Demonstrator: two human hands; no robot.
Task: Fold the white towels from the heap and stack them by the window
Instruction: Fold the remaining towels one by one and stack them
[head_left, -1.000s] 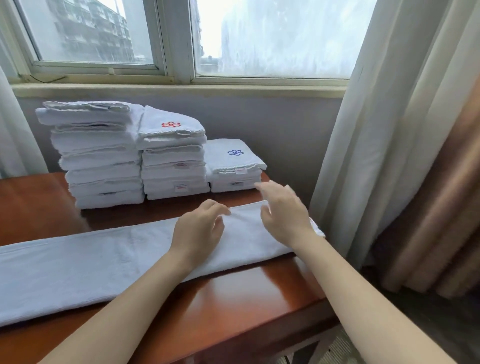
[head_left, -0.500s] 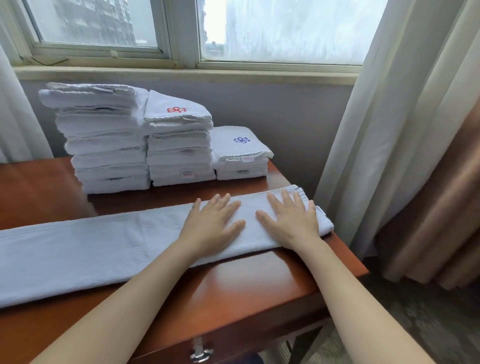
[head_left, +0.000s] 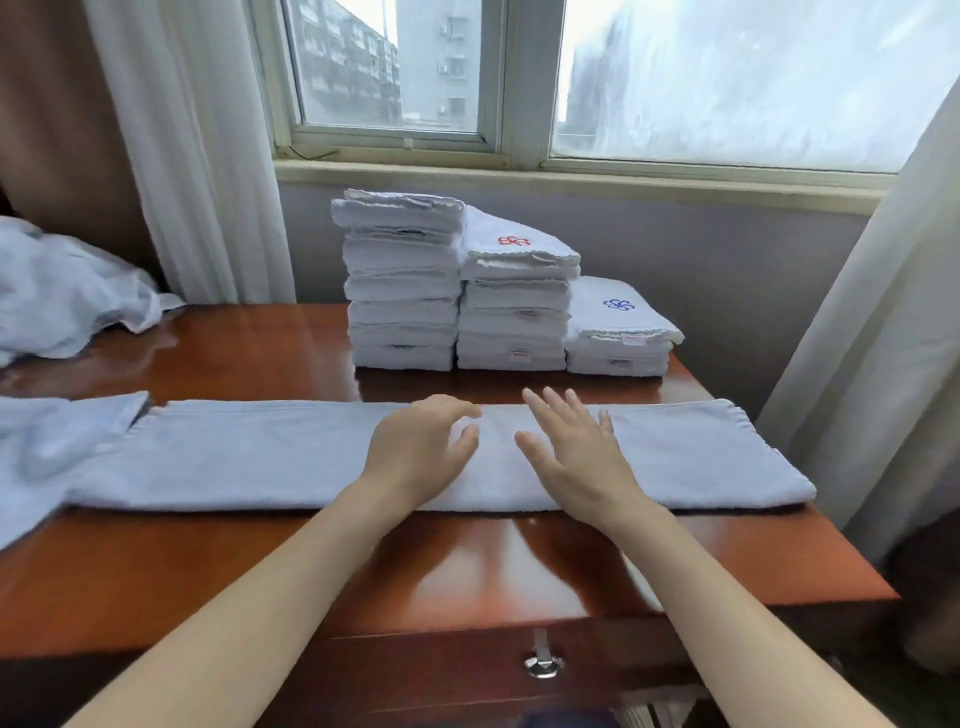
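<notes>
1. The wooden table (head_left: 208, 582) carries everything. Its back edge sits against the wall under the window (head_left: 727, 78).
2. Two white curtains hang at the sides, one past the back left corner (head_left: 208, 156) and one beside the right edge (head_left: 883, 312). A brown drape (head_left: 47, 104) hangs further left.
3. One long towel (head_left: 260, 452), folded into a narrow strip, lies across the table's middle, parallel to the front edge. Its right end is close to the right edge. Its left end meets looser cloth (head_left: 41, 457) at the left edge; I cannot tell whether that is the same towel.
4. One heap of unfolded white towels (head_left: 62, 296) sits at the left edge, near the back.
5. Three stacks of folded towels (head_left: 405, 291) stand side by side, touching, along the back edge towards the right corner. The left one is tallest, with about six towels. The middle one is slightly lower and the right one lowest. The layers blur, so exact counts are uncertain.
6. Two hands rest on the strip's middle, in front of the stacks. The left hand (head_left: 421, 457) has loosely bent fingers with the thumb apart. The right hand (head_left: 571, 457) lies flat with its fingers straight and spread.
7. One metal drawer pull (head_left: 543, 665) shows below the front edge.
8. There are two embroidered emblems, a red one (head_left: 513, 240) on top of the middle stack and a blue one (head_left: 618, 304) on top of the right stack.
9. Several small sewn labels (head_left: 519, 354) show red print too small to read.
</notes>
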